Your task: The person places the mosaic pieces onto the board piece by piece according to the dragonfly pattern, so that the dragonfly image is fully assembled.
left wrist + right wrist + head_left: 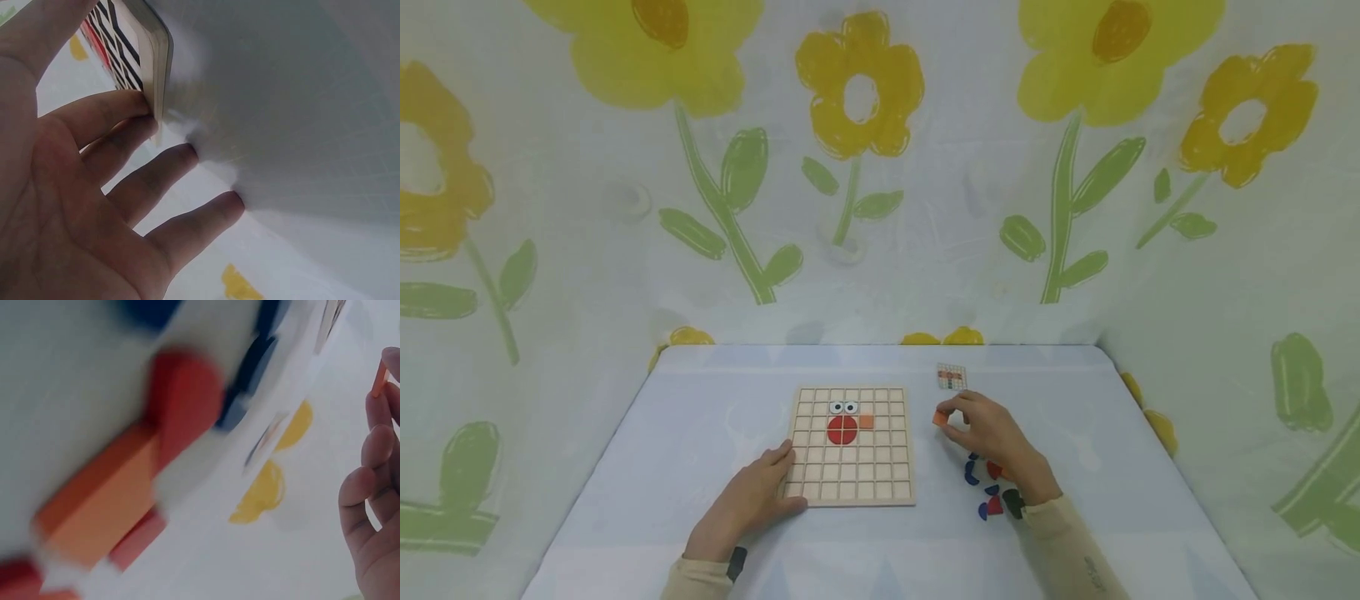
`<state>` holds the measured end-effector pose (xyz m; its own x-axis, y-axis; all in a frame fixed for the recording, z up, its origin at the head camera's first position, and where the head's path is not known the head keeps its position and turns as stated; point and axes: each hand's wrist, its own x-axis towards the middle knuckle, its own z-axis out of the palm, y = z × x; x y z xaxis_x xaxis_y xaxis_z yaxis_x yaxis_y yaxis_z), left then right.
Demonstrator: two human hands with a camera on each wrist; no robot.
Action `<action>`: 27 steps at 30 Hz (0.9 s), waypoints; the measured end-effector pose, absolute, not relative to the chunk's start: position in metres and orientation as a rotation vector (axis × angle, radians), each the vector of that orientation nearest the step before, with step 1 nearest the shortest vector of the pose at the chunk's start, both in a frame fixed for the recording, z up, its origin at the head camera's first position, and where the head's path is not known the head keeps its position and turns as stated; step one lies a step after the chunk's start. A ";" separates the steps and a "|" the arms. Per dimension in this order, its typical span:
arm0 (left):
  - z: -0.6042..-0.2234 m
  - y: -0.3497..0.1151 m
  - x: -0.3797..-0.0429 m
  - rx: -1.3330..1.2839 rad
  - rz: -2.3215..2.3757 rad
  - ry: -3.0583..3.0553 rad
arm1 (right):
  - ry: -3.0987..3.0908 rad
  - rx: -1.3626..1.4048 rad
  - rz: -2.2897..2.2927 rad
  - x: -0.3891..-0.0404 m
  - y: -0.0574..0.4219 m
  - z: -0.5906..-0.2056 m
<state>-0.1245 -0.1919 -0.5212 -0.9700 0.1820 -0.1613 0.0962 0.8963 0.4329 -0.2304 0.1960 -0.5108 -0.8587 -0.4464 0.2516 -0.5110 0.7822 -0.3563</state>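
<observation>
A wooden grid board (882, 472) lies on the table before me. Two eye tiles (837, 407) sit side by side near its top, with red pieces (835, 424) forming a circle below and an orange square tile (867, 422) to the right. My left hand (751, 500) rests at the board's lower left corner, fingers along the left edge and thumb by the front edge. In the left wrist view, fingertips touch the board's side (164, 69). To the right of the board, my right hand (988, 429) pinches another orange square tile (939, 418) between thumb and fingers.
Loose blue pieces (972, 473), red pieces (995, 505) and an orange piece (103, 500) lie on the table under my right wrist. A small pattern card (951, 377) lies behind my right hand. Flower-printed cloth walls (910, 250) surround the table.
</observation>
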 end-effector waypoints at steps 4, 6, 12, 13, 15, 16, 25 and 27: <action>-0.522 -0.192 -0.125 0.219 0.639 2.863 | -2.755 0.861 0.630 -0.231 0.182 -0.511; -0.522 -0.192 -0.125 0.220 0.638 2.864 | -2.751 0.893 0.638 -0.232 0.175 -0.511; -0.521 -0.191 -0.125 0.224 0.645 2.869 | -2.756 0.951 0.648 -0.232 0.153 -0.511; -0.520 -0.191 -0.125 0.223 0.646 2.869 | -2.753 0.960 0.650 -0.232 0.150 -0.512; -0.520 -0.191 -0.124 0.222 0.648 2.870 | -2.752 0.968 0.652 -0.232 0.143 -0.512; -0.519 -0.191 -0.124 0.223 0.649 2.871 | -2.752 0.972 0.656 -0.233 0.139 -0.512; -0.521 -0.191 -0.124 0.215 0.651 2.861 | -2.846 0.991 0.706 -0.235 0.111 -0.513; -0.521 -0.192 -0.124 0.210 0.650 2.860 | -2.871 1.006 0.716 -0.236 0.105 -0.513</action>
